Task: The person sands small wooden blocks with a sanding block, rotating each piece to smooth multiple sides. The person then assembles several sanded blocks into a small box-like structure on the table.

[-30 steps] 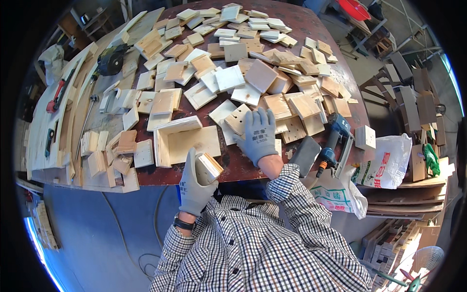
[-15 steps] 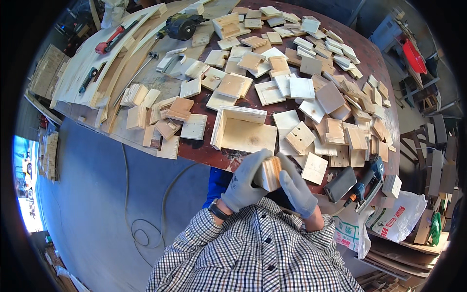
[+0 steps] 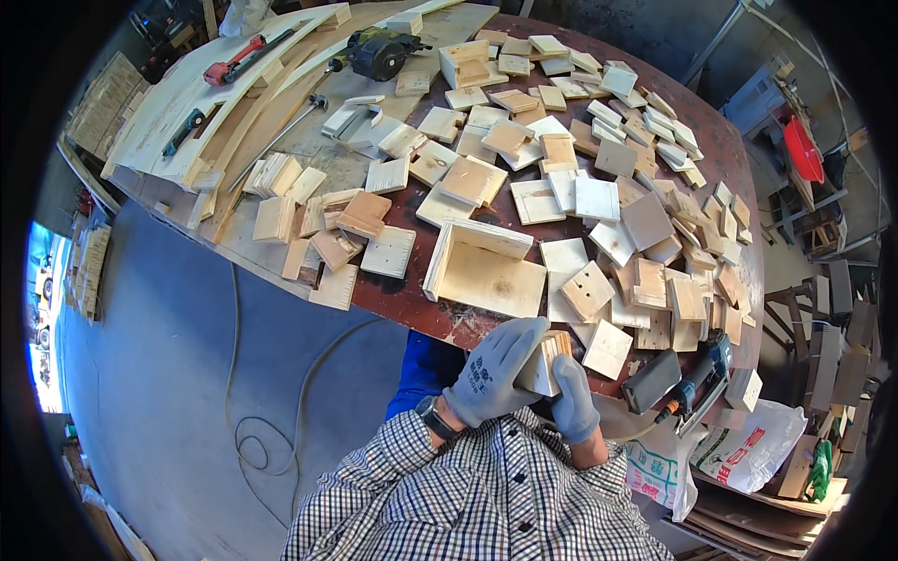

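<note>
Both my hands wear grey gloves and are close together in front of my chest, just off the table's near edge. Between them is a small stack of square plywood pieces (image 3: 544, 363), its layered edges facing up. My left hand (image 3: 496, 369) grips the stack from the left, fingers over its far side. On the right side, my right hand (image 3: 573, 397) presses its fingers against the pieces. Beyond my hands, a corner-shaped plywood assembly (image 3: 494, 279) rests at the table edge, with a base and two upright walls.
Many loose plywood squares (image 3: 599, 198) cover the dark red table (image 3: 402, 297). A nail gun (image 3: 697, 379) and a black flat case (image 3: 652, 381) lie at the near right. Far left are a circular saw (image 3: 382, 54), a red-handled tool (image 3: 234, 62) and a hammer (image 3: 318, 101). A hose (image 3: 304, 402) coils on the floor.
My hands have shifted slightly right and down in the picture with the stack still between them, and the stack has tilted. The whole scene has shifted a little as my head moved.
</note>
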Motion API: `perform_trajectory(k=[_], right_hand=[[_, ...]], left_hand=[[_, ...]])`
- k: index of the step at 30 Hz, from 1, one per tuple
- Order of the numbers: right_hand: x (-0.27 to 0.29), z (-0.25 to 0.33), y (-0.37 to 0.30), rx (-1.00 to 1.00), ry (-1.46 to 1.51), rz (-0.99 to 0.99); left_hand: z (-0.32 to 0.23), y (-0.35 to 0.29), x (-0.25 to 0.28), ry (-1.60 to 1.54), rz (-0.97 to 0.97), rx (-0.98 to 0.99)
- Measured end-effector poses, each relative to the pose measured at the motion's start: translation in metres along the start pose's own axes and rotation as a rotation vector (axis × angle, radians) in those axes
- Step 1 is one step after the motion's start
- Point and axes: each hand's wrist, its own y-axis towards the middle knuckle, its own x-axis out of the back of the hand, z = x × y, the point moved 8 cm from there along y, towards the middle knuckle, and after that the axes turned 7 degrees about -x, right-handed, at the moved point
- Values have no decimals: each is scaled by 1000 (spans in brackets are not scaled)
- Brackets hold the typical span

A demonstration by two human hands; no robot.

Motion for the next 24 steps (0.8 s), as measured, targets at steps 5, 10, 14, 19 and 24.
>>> perform_trajectory(k=[5,10,14,19,24], right_hand=[[-2,0,-2,-221,-30,-22],[-8,38,-5,277,-729,-264],[3,23,0,120,-536,-408],[9,23,2,147,-513,-440],[42,-1,7,32,-278,-417]], left_hand=[[6,-2,1,30,-21,52],[37,-15,-8,92,-24,275],[33,-6,-12,131,60,250],[34,-10,-20,146,127,319],[27,-8,-24,35,290,244]])
